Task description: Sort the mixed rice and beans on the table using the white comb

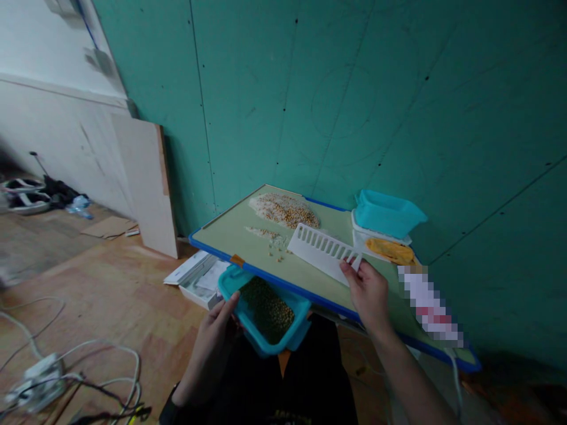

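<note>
My left hand (224,316) grips the left rim of a turquoise plastic basket (303,313), held just below the table's front edge. Inside it lie dark green grains (254,298) and pale yellow beans (281,313). In my right hand (365,286) is a white slotted plastic strip (321,252), pinched at its right end and held low over the tabletop; whether it touches the surface I cannot tell. A heap of white grains and yellow beans (286,209) lies toward the back of the table. Between heap and front edge there is a smaller scatter of beans (278,258).
The blue-edged table (212,236) stands against a green wall (266,88). At its back right are another turquoise basket (387,212) and a yellow cloth-like item (390,251). An open white box (201,280) sits on the floor; cables and a power strip (42,378) lie at left.
</note>
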The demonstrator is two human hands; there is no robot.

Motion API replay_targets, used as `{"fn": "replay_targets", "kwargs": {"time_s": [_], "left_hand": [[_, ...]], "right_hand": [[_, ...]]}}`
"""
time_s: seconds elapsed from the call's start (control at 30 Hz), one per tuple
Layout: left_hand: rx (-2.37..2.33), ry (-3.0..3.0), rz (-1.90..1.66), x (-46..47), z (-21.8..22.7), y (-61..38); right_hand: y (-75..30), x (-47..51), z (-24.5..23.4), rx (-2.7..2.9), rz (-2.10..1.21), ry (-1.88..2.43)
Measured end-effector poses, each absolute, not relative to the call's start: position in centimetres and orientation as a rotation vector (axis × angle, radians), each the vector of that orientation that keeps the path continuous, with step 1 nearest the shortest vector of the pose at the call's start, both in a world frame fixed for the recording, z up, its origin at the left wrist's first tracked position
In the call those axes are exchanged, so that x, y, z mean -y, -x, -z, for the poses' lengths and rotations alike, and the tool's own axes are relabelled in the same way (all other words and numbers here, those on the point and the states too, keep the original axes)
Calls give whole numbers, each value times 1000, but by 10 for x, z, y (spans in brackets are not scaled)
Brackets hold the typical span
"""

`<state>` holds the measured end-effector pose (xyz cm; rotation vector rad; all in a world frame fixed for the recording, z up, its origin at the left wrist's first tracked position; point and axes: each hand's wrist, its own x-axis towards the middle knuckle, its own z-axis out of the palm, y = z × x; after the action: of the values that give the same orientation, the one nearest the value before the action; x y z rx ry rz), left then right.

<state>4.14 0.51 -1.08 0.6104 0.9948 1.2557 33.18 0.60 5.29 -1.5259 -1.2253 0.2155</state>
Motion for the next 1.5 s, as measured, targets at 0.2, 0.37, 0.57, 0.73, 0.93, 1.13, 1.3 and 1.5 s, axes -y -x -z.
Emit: {"fn": "replay_targets", "kwargs": {"time_s": [0.2,0.37,0.57,0.73,0.93,1.13,1.3,1.5], "left_hand": [[-963,-591,-1281,-9,11,-34],[-972,-591,-1302,-17,12,-31],[-999,-576,-1288,-21,11,-29],[-971,-544,-1303,-17,7,-31],[-957,-612,-1299,-16,9,-27],[-1024,-602,-1291,-17,10,-24],[-1009,-595,-1300,-17,7,-25],[-1016,-564,-1303,-22,9,-23]], "right_hand": [[-327,-4,-50,1252,-324,1458],[-316,3,-51,1325,-329,1434],[-288,25,-56,1393,-293,1413],[-292,6,-58,1299,-240,1402],[-302,-40,-56,1318,-269,1404],[-299,-48,-52,1411,-282,1404],[-301,-49,-50,1405,-325,1389],[-296,-44,-56,1420,-372,1367]]}}
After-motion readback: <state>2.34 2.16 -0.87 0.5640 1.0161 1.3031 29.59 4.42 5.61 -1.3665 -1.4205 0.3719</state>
